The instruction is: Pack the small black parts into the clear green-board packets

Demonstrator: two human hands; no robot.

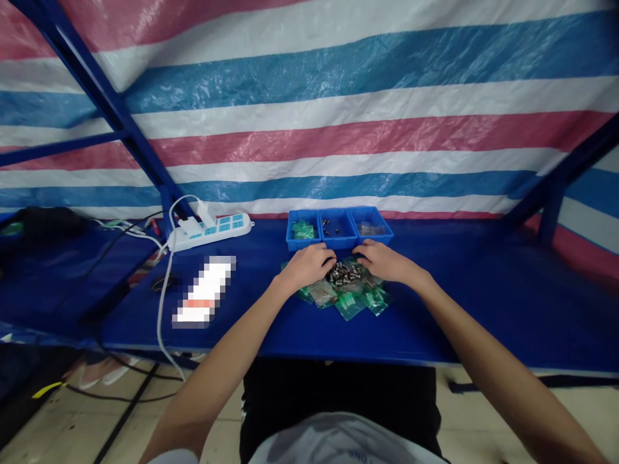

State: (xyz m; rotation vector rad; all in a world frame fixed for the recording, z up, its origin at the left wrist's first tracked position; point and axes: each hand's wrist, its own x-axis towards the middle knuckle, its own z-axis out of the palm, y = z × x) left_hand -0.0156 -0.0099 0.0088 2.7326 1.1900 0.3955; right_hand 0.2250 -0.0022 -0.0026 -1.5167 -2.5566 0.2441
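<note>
A heap of small black-and-silver metal parts [344, 274] lies on several small plastic bags, too small to name more exactly. At the heap's left edge is my left hand [309, 265], its fingers bent and slightly apart. My right hand [384, 261] rests at the upper right side, thumb and fingers apart, with nothing visible in them. Green-tinted zip bags [350, 305] fan out towards me, and a clear bag [322, 294] lies below my left hand. Just beyond my hands stand three joined blue bins [338, 242]. Green bags [303, 229] fill the left one; a few dark pieces sit in the middle; clear bags [371, 229] lie in the right.
On the blue table [483, 309], a white power strip [213, 233] with plugged-in chargers stands at the left. Its white cable [162, 316] hangs over the front edge. Nearby lies a blurred-out rectangle [206, 293]. Blue metal frame posts [109, 96] and a striped sheet [338, 122] stand behind.
</note>
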